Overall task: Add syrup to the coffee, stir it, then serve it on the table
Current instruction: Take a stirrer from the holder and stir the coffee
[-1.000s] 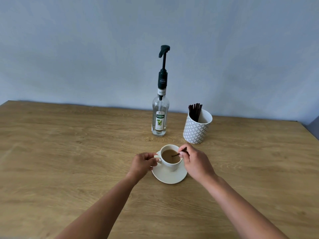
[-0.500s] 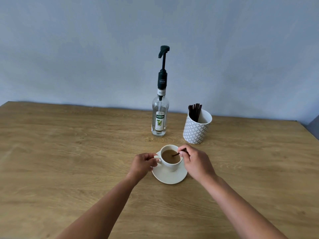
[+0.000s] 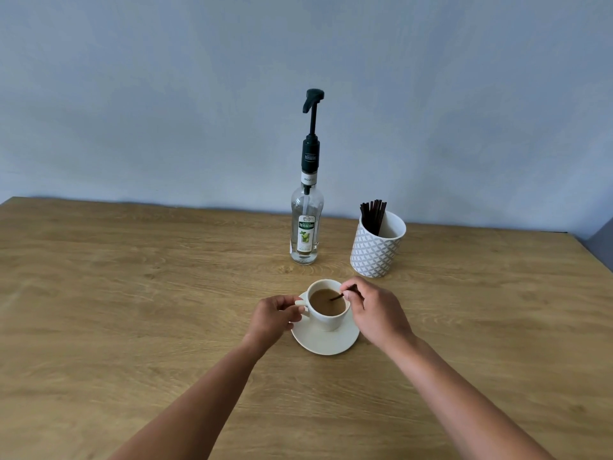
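Little has shifted over the last second: the dark stirrer pinched in the right hand has swung slightly inside the cup, its lower end now dipping into the coffee nearer the middle, while both hands stay almost where they were. That small circling suggests the stirring step is under way, which would put the syrup already in the drink and leave only serving still to do. Thumb and forefinger of the right hand are closed around the upper end of the stirrer, just above the far rim of the white coffee cup. To the other side of the cup, the left hand is curled with its fingertips gripping the cup's handle, steadying it. Milky brown coffee fills the cup to a little below the rim, and the cup stands on a white saucer that lies between and slightly beneath the two hands on the wooden table. Beyond the hands, well clear of them, a clear glass Teisseire mojito syrup bottle with a dark pump top stands upright, and looks nearly empty. Just right of it, past the right hand, a white patterned holder contains a bundle of spare dark stirrers leaning against its rim.
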Demonstrator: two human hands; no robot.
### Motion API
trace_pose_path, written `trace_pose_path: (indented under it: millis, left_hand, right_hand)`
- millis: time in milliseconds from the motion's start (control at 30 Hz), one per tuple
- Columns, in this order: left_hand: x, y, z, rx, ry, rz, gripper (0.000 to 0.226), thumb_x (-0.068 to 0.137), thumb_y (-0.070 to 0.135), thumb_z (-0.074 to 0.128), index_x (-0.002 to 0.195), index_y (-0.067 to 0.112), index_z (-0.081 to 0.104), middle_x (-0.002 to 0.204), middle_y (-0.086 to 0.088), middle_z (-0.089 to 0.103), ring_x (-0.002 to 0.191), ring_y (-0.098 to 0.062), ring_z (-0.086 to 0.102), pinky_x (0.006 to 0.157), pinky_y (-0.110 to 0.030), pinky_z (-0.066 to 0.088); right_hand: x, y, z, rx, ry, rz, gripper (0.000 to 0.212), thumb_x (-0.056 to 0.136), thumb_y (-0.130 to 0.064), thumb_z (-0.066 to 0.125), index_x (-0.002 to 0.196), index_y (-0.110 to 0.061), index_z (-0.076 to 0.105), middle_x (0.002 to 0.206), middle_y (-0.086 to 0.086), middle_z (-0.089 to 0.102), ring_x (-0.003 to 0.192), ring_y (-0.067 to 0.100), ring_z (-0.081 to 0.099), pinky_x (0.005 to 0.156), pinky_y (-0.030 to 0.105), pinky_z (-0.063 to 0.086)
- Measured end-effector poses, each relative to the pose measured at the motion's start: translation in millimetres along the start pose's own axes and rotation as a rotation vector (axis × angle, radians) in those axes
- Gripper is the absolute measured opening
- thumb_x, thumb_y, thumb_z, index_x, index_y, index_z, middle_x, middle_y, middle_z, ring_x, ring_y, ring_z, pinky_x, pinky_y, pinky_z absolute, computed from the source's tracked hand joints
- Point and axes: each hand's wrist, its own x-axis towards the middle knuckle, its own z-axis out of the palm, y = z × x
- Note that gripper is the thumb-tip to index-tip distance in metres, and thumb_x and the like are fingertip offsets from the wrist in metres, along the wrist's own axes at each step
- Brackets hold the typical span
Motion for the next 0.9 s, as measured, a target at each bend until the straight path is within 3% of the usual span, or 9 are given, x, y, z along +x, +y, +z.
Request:
trace_pose_path:
  millis: [167, 333, 433, 467, 600, 800, 900]
  left_hand:
    - [0.7, -0.9, 0.0, -0.006, 0.005, -0.008, 0.014, 0.081, 0.013, 0.078, 0.095, 0.011, 0.076, 0.079, -0.004, 0.075, 0.071, -0.013, 0.067, 0.065, -0.026, 0.054]
    - [2.1, -1.1, 0.2, 0.001, 0.007, -0.009, 0.014, 0.081, 0.012, 0.077, 0.095, 0.010, 0.076, 0.080, -0.006, 0.074, 0.072, -0.014, 0.066, 0.068, -0.028, 0.055]
    - [1.9, -1.5, 0.3, 0.003, 0.005, -0.006, 0.014, 0.082, 0.013, 0.077, 0.095, 0.010, 0.076, 0.081, -0.006, 0.075, 0.073, -0.014, 0.067, 0.070, -0.030, 0.055]
    - [1.8, -1.9, 0.2, 0.004, 0.006, -0.005, 0.014, 0.082, 0.013, 0.077, 0.095, 0.011, 0.076, 0.082, -0.006, 0.075, 0.074, -0.014, 0.067, 0.070, -0.030, 0.055]
    - [1.8, -2.0, -0.1, -0.001, 0.006, -0.005, 0.011, 0.082, 0.013, 0.077, 0.093, 0.013, 0.076, 0.082, -0.006, 0.075, 0.075, -0.015, 0.068, 0.072, -0.032, 0.056]
    - [1.2, -1.8, -0.2, 0.003, 0.007, -0.001, 0.008, 0.081, 0.014, 0.078, 0.088, 0.018, 0.077, 0.077, -0.002, 0.075, 0.073, -0.012, 0.067, 0.065, -0.025, 0.055]
    - [0.9, -0.9, -0.1, 0.015, 0.008, 0.000, 0.008, 0.081, 0.014, 0.079, 0.088, 0.017, 0.077, 0.078, -0.002, 0.075, 0.073, -0.013, 0.067, 0.067, -0.028, 0.055]
  right_hand:
    - [-2.4, -0.8, -3.7, 0.025, -0.028, 0.000, 0.009, 0.093, -0.012, 0.058, 0.094, -0.020, 0.062, 0.078, -0.006, 0.072, 0.073, 0.013, 0.069, 0.066, 0.028, 0.052]
    - [-0.4, -7.1, 2.7, 0.176, -0.056, 0.074, 0.013, 0.094, -0.014, 0.058, 0.092, -0.027, 0.062, 0.077, -0.007, 0.075, 0.075, -0.005, 0.069, 0.061, 0.005, 0.045]
    - [1.1, -5.5, 4.3, 0.160, -0.044, 0.088, 0.013, 0.094, -0.015, 0.059, 0.094, -0.026, 0.065, 0.081, -0.007, 0.076, 0.073, -0.012, 0.066, 0.060, 0.001, 0.042]
    - [1.3, -4.0, 3.4, 0.123, -0.037, 0.073, 0.012, 0.094, -0.014, 0.059, 0.096, -0.024, 0.065, 0.083, -0.007, 0.076, 0.073, -0.010, 0.065, 0.061, 0.002, 0.042]
    - [-0.3, 0.9, -0.4, 0.023, -0.038, 0.015, 0.010, 0.094, -0.012, 0.057, 0.097, -0.019, 0.063, 0.084, -0.004, 0.074, 0.079, 0.013, 0.070, 0.069, 0.028, 0.054]
    - [-2.4, -4.0, -0.1, 0.143, -0.048, 0.034, 0.011, 0.094, -0.013, 0.059, 0.095, -0.023, 0.063, 0.081, -0.006, 0.075, 0.078, -0.001, 0.071, 0.068, 0.017, 0.053]
    - [-2.6, -5.7, 2.5, 0.158, -0.053, 0.047, 0.010, 0.094, -0.014, 0.059, 0.098, -0.020, 0.065, 0.086, -0.003, 0.077, 0.083, 0.003, 0.072, 0.073, 0.023, 0.056]
